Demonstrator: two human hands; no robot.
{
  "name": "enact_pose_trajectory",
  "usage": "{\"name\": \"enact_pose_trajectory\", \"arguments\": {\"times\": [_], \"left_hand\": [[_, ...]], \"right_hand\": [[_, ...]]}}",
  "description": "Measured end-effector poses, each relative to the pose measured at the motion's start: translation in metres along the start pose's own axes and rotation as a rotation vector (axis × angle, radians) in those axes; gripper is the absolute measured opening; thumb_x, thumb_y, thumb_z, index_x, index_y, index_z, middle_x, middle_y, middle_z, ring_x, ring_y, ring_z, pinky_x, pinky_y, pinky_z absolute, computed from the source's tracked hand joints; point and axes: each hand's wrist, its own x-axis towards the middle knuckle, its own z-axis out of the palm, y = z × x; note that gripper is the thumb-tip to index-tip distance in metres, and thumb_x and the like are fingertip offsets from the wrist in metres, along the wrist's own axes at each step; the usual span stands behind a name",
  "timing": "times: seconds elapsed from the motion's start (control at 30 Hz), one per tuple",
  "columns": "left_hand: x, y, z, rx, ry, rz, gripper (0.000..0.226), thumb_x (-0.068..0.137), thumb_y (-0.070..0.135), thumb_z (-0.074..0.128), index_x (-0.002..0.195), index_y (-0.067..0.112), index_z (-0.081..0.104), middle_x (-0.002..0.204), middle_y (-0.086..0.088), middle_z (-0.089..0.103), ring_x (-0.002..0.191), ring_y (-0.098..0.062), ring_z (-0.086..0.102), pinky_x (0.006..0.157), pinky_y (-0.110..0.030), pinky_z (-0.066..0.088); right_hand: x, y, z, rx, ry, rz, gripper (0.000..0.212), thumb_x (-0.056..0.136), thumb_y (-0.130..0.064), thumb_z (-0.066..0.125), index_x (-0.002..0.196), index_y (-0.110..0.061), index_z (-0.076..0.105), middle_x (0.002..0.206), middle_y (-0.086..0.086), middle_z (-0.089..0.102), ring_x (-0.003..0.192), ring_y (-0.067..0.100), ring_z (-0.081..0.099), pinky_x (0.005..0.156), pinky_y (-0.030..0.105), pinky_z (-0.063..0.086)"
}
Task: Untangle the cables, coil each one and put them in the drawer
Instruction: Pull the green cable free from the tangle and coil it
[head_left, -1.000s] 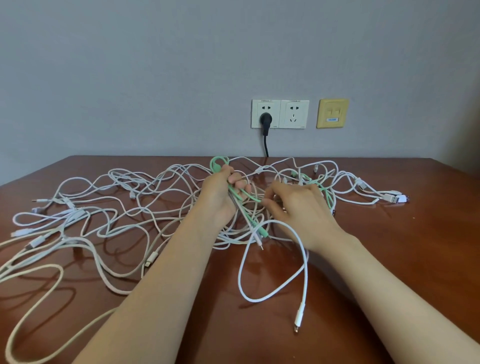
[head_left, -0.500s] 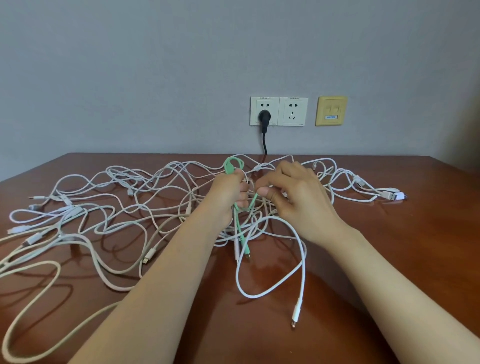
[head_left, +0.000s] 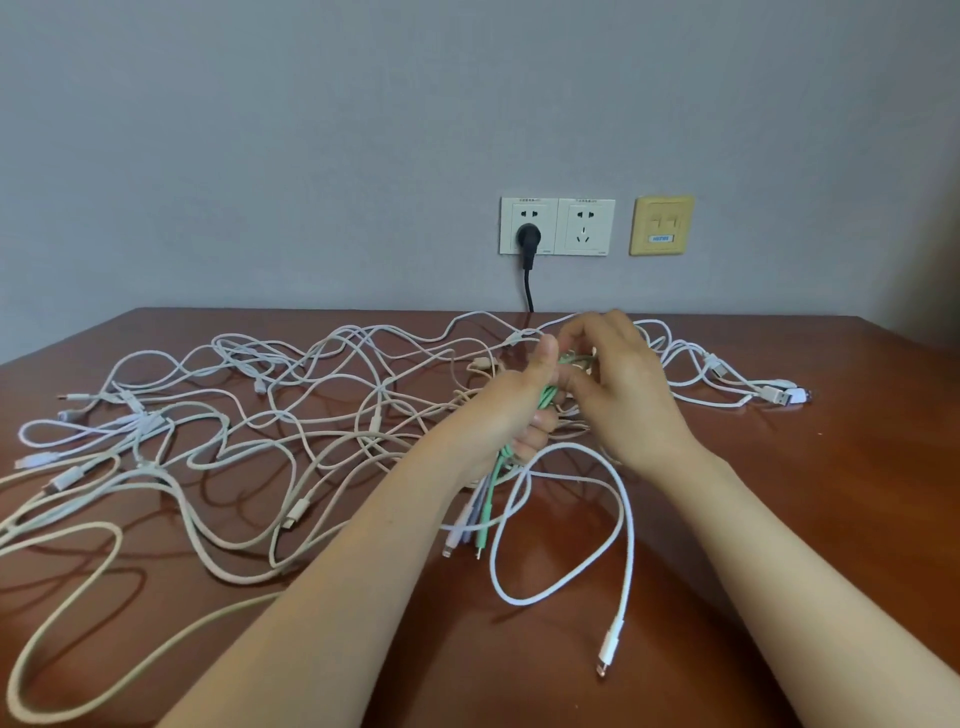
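Green cable (head_left: 497, 464) gripped in my left hand (head_left: 506, 415), right hand (head_left: 628, 384) pinching its loop.
Pulling hard could cinch the tangle (head_left: 375, 415) left of that hand into knots.

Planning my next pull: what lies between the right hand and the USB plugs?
Head view: only white cable loops cross the table between right hand and USB plugs.

Reaches forward with 2 bare forearms. Grips a green cable (head_left: 500, 462) in the left hand (head_left: 511, 415), thumb up. Curls the right hand (head_left: 628, 395) just beside that thumb, fingers blurred.
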Motion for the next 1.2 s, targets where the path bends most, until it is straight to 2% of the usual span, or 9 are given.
{"name": "enact_pose_trajectory", "arguments": {"times": [0.13, 0.53, 0.67, 0.8, 0.93, 1.0, 1.1, 1.13, 1.2], "left_hand": [[0.001, -0.001, 0.000, 0.078, -0.025, 0.018, 0.047, 0.095, 0.054, 0.027, 0.073, 0.015, 0.040, 0.037, 0.011, 0.025, 0.027, -0.002, 0.017, 0.034, -0.012, 0.015], [0.009, 0.002, -0.010, -0.115, 0.176, 0.120, 0.044, 0.100, 0.043, 0.030, 0.064, 0.018, 0.036, 0.037, 0.011, 0.024, 0.030, -0.005, 0.017, 0.036, -0.011, 0.014], [0.014, -0.001, -0.011, -0.161, 0.286, 0.139, 0.041, 0.099, 0.043, 0.034, 0.066, 0.018, 0.038, 0.036, 0.011, 0.027, 0.029, -0.004, 0.019, 0.034, -0.012, 0.016], [0.015, -0.004, -0.015, -0.141, 0.361, 0.155, 0.036, 0.100, 0.033, 0.039, 0.068, 0.016, 0.037, 0.036, 0.012, 0.028, 0.027, -0.002, 0.022, 0.033, -0.012, 0.019], [0.018, -0.005, -0.013, -0.049, 0.397, 0.162, 0.033, 0.100, 0.029, 0.039, 0.069, 0.017, 0.038, 0.033, 0.009, 0.031, 0.024, -0.003, 0.026, 0.033, -0.013, 0.022], [0.017, -0.004, -0.009, 0.000, 0.403, 0.197, 0.028, 0.100, 0.026, 0.039, 0.075, 0.015, 0.047, 0.034, 0.000, 0.044, 0.032, -0.020, 0.038, 0.040, -0.022, 0.031], [0.017, -0.005, -0.006, 0.061, 0.441, 0.231, 0.025, 0.100, 0.023, 0.039, 0.095, 0.003, 0.053, 0.088, -0.042, 0.051, 0.071, -0.060, 0.039, 0.060, -0.049, 0.040], [0.017, -0.006, -0.005, 0.069, 0.439, 0.242, 0.023, 0.100, 0.023, 0.039, 0.092, 0.006, 0.054, 0.077, -0.040, 0.048, 0.064, -0.057, 0.036, 0.056, -0.043, 0.034], [0.019, -0.008, -0.007, 0.067, 0.412, 0.262, 0.027, 0.100, 0.022, 0.040, 0.076, 0.021, 0.053, 0.046, -0.004, 0.041, 0.045, -0.025, 0.031, 0.050, -0.029, 0.023]], "right_hand": [[0.001, 0.005, -0.002, 0.020, 0.034, -0.006, 0.015, 0.080, 0.013, 0.050, 0.082, -0.001, 0.056, 0.082, 0.006, 0.051, 0.067, 0.006, 0.041, 0.067, 0.004, 0.032], [-0.004, 0.024, -0.001, 0.149, 0.033, 0.334, 0.017, 0.097, -0.012, 0.042, 0.085, -0.012, 0.053, 0.060, -0.005, 0.053, 0.057, 0.005, 0.048, 0.056, 0.008, 0.033], [-0.004, 0.015, -0.002, 0.097, 0.020, 0.250, 0.016, 0.097, -0.016, 0.044, 0.082, -0.015, 0.052, 0.057, -0.003, 0.048, 0.054, 0.006, 0.045, 0.055, 0.012, 0.033], [-0.007, 0.006, 0.002, -0.046, -0.060, 0.114, 0.014, 0.096, -0.015, 0.046, 0.091, -0.009, 0.058, 0.061, -0.001, 0.048, 0.061, 0.020, 0.045, 0.061, 0.033, 0.031], [-0.007, 0.002, 0.002, -0.118, -0.075, 0.061, 0.015, 0.096, -0.017, 0.047, 0.091, -0.010, 0.059, 0.062, -0.003, 0.047, 0.062, 0.021, 0.044, 0.060, 0.032, 0.026], [-0.006, -0.001, 0.002, -0.107, -0.075, 0.053, 0.015, 0.095, -0.017, 0.047, 0.089, -0.011, 0.059, 0.060, -0.004, 0.046, 0.062, 0.022, 0.043, 0.059, 0.032, 0.030], [-0.006, -0.009, 0.006, -0.110, -0.089, 0.031, 0.016, 0.095, -0.017, 0.047, 0.089, -0.009, 0.060, 0.060, -0.002, 0.048, 0.061, 0.022, 0.042, 0.058, 0.034, 0.031], [-0.006, -0.010, 0.006, -0.114, -0.092, 0.025, 0.016, 0.095, -0.017, 0.047, 0.090, -0.009, 0.061, 0.063, 0.001, 0.051, 0.062, 0.022, 0.042, 0.058, 0.034, 0.032], [-0.006, -0.011, 0.006, -0.105, -0.102, 0.034, 0.016, 0.094, -0.016, 0.048, 0.090, -0.009, 0.061, 0.065, 0.004, 0.052, 0.062, 0.023, 0.043, 0.058, 0.034, 0.032]]}}
